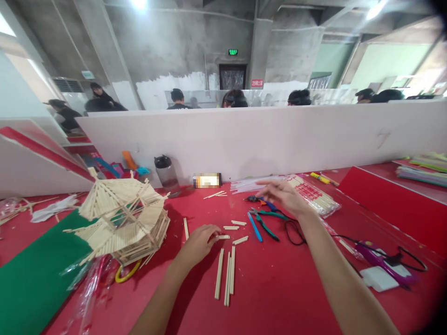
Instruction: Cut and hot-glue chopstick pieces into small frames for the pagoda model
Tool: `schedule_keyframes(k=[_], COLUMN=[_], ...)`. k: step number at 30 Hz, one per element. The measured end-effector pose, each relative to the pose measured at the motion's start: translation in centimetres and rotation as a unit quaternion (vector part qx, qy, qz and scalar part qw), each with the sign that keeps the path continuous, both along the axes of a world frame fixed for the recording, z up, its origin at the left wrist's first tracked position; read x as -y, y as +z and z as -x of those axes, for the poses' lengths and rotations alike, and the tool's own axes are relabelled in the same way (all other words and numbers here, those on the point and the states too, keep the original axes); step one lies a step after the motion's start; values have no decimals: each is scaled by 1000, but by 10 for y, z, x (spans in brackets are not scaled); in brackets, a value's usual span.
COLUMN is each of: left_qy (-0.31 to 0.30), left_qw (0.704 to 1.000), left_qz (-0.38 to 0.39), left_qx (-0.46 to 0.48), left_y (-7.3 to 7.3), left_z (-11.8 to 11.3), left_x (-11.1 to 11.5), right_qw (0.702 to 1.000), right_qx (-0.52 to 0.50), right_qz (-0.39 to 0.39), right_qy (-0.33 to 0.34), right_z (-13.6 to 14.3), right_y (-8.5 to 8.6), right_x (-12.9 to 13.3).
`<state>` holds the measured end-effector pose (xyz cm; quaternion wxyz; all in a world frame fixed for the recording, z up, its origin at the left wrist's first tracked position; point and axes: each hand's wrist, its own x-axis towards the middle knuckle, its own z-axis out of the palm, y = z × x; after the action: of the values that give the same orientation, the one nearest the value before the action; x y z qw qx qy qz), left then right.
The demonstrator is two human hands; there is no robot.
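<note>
My left hand (pixel 198 244) rests low over the red table, thumb and fingers closed on the end of a short chopstick piece (pixel 224 237). Other short cut pieces (pixel 240 240) lie just beyond it. Longer chopstick lengths (pixel 228 277) lie side by side nearer to me. My right hand (pixel 283 196) is raised with its fingers stretched out and nothing visible in them. Below it are green-handled pliers (pixel 267 225), a blue pen (pixel 254 226) and a blue-handled cutting tool (pixel 256 199). Clear sticks (pixel 249 184), perhaps glue sticks, lie behind that hand.
A model built of wooden sticks (pixel 139 223) stands left, by a green board (pixel 42 265). At the back are a bottle (pixel 166 174) and a white partition (pixel 244 142). Packed chopsticks (pixel 316 195) and a purple corded tool (pixel 380 263) lie right.
</note>
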<state>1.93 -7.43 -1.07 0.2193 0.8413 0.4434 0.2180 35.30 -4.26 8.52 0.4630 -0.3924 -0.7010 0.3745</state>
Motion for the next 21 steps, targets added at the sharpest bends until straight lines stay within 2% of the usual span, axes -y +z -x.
schedule_keyframes(k=[2, 5, 9, 11, 14, 16, 18, 21], left_qy=[-9, -11, -18, -11, 23, 52, 51, 12], left_qw=[1000, 999, 996, 995, 994, 993, 994, 996], left_qz=[8, 7, 21, 18, 4, 4, 11, 24], left_qx=[-21, -45, -81, -97, -108, -104, -96, -81], left_y=[4, 13, 29, 39, 55, 61, 62, 53], left_z=[-3, -6, -6, -6, -8, -12, -17, -23], left_x=[0, -2, -14, -24, -41, -52, -59, -64], right_qw=[982, 912, 832, 811, 803, 813, 834, 867], right_qx=[178, 399, 549, 581, 593, 580, 546, 485], right_qz=[15, 19, 37, 37, 35, 32, 28, 16], right_qy=[58, 90, 78, 64, 48, 51, 73, 114], right_z=[12, 37, 66, 73, 76, 75, 72, 67], right_y=[-7, -28, -52, -57, -57, -57, -57, -61], right_x=[-6, -16, -26, -28, -29, -31, -34, -39])
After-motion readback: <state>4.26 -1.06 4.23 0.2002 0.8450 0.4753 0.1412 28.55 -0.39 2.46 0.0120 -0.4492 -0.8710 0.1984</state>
